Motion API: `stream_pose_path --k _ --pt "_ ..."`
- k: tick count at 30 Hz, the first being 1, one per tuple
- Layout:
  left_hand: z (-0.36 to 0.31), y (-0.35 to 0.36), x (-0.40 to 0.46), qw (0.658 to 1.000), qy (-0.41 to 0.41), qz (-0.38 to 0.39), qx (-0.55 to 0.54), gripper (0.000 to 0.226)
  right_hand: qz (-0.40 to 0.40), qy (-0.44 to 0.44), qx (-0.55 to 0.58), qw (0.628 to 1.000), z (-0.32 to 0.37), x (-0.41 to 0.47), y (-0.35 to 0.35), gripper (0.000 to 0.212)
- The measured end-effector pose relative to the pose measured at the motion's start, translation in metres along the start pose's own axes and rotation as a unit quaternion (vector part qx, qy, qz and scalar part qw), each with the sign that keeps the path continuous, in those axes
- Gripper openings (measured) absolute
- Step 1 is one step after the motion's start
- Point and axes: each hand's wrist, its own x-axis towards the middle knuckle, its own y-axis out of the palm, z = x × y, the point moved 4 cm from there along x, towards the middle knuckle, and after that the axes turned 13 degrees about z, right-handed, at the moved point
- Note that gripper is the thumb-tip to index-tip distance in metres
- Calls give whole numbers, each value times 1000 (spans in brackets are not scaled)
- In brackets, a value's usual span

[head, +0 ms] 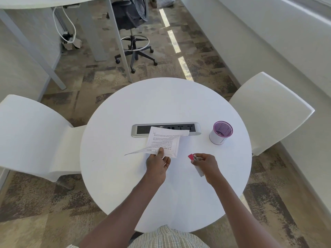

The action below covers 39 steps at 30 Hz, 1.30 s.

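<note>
My left hand (157, 162) pinches the near corner of a few printed paper sheets (163, 140), thumb on top; the sheets fan apart and are lifted off the round white table (125, 176). My right hand (206, 163) grips a small stapler (194, 159) with a pink-red tip and a silver body, held just right of the sheets and apart from them. The stapler's jaw points toward the paper's corner.
A grey power and socket strip (195, 128) is set into the table behind the sheets. A white cup with a purple mesh inside (221, 133) stands at the right. White chairs (32, 133) (268, 111) flank the table. An office stool (134, 45) stands beyond.
</note>
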Motion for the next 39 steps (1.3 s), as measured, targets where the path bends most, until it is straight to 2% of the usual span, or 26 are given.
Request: stream_pose_path --k 4,5,9,13,15,21,32,36,39 --pt "-6 -1 -1 1000 25 6 14 21 -120 -34 -98 987 -7 6 -20 15" --pt "-9 -1 -1 999 31 6 18 21 -134 -44 -127 982 -10 8 -24 13" --pt "-20 -2 -4 998 57 11 33 21 -192 -66 -248 947 -20 13 -39 31" --pt "-36 -1 -9 995 82 24 58 17 -234 -20 -288 928 -29 22 -50 19" --pt "-45 -1 -12 992 91 31 79 11 -242 -1 -288 927 -31 25 -52 12" --pt "-76 2 -20 971 134 63 186 11 -247 34 -290 924 -35 32 -53 23" --pt "-124 24 -38 905 212 130 345 14 -234 41 -266 934 -39 35 -58 38" --pt "-135 32 -47 874 215 156 406 13 -264 -27 -224 938 -12 24 -55 48" --pt "-141 38 -56 839 205 187 467 13 -215 -137 -190 948 32 16 -44 42"
